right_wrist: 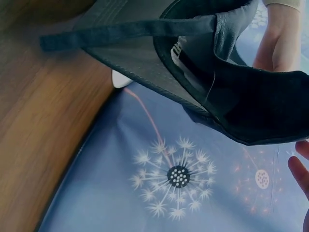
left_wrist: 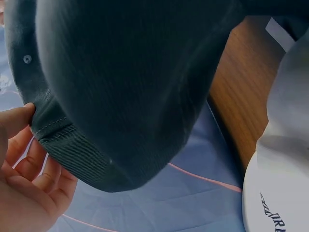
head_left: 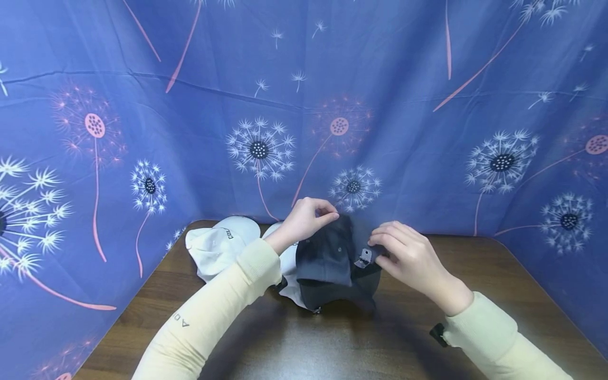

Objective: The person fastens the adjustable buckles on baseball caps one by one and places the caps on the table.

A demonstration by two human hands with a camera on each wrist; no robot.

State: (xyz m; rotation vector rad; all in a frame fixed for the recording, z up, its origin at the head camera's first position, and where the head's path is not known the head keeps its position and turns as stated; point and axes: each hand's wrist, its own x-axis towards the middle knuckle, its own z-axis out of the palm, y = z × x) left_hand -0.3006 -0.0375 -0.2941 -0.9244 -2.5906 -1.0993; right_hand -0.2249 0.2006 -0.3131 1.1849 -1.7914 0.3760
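Observation:
A black baseball cap (head_left: 325, 258) is held in front of me, the crown's small eyelet showing in the left wrist view. My left hand (head_left: 309, 216) pinches the edge of its fabric between thumb and fingers (left_wrist: 34, 164). On the cap's right side, a metal strap buckle (head_left: 364, 258) faces me. Beside that buckle is my right hand (head_left: 413, 258), its fingers loosely bent and thumb apart. The right wrist view shows the cap's hollow inside and a loose dark strap (right_wrist: 125, 34), with my right fingertips (right_wrist: 298, 171) right by the cap's edge.
A white cap (head_left: 220, 245) with dark lettering lies at the back left of the brown wooden table (head_left: 404, 338). Another white cap (head_left: 291, 269) is partly hidden behind the black one. A blue dandelion-print cloth (head_left: 294, 105) hangs around the table's back and sides.

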